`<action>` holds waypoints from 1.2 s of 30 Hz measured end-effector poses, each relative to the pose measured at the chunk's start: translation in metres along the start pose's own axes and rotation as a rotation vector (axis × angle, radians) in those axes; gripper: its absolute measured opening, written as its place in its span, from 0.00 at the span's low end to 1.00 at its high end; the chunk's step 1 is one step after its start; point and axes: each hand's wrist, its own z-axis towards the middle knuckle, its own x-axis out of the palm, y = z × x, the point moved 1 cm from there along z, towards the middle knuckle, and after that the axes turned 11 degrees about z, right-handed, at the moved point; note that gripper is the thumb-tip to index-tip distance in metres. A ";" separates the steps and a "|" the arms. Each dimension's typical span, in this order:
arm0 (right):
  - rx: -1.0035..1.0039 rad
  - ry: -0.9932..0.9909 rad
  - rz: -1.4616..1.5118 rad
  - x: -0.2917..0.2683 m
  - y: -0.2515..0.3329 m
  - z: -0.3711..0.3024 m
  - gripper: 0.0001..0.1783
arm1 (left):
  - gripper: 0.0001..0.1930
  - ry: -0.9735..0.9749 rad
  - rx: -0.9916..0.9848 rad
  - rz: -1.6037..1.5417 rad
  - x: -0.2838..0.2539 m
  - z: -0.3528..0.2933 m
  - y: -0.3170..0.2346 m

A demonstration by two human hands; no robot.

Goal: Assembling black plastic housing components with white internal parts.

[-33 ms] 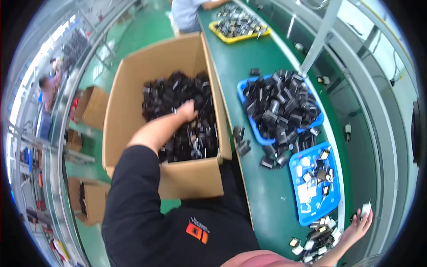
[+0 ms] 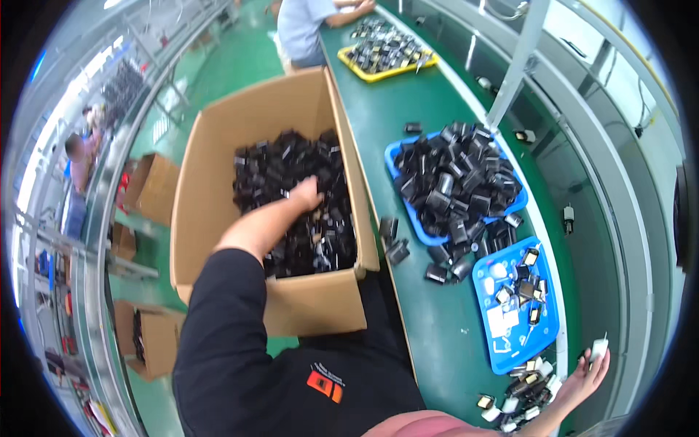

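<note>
My left hand (image 2: 307,192) reaches into a large cardboard box (image 2: 309,295), over a heap of small black plastic casings (image 2: 291,156). Its fingers curl down among the casings, and whatever they hold is hidden. Far to the right, my right hand (image 2: 585,377) is closed on a small white block-shaped part (image 2: 599,349) with a thin pin sticking up. Beside that hand lies a pile of white and black parts (image 2: 524,393). A blue tray (image 2: 502,360) next to it holds several black-and-cream parts and white scraps.
On the green bench (image 2: 429,320), another blue tray (image 2: 419,226) overflows with black casings. A yellow tray (image 2: 371,76) of parts stands farther off, near a seated person (image 2: 300,33). Single white parts (image 2: 568,218) lie on the strip beyond the rail. Cardboard boxes (image 2: 154,189) stand at left.
The view has shifted slightly, so the box sits a little lower. My left hand stays over the casings; my right hand still holds the white part. The far person's arms have moved.
</note>
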 end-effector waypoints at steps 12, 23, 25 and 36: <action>0.046 0.348 0.452 0.141 -0.018 -0.088 0.19 | 0.12 -0.019 -0.053 -0.652 -0.076 -0.018 -0.023; 0.147 0.730 0.340 0.235 -0.005 -0.104 0.16 | 0.18 -0.238 0.481 0.082 -0.260 -0.147 -0.057; 0.143 0.727 0.290 0.226 -0.003 -0.106 0.16 | 0.15 -0.191 0.437 0.037 -0.287 -0.173 -0.088; -0.039 0.843 0.245 0.234 0.007 -0.136 0.16 | 0.16 0.699 0.898 -1.570 -0.251 -0.208 -0.204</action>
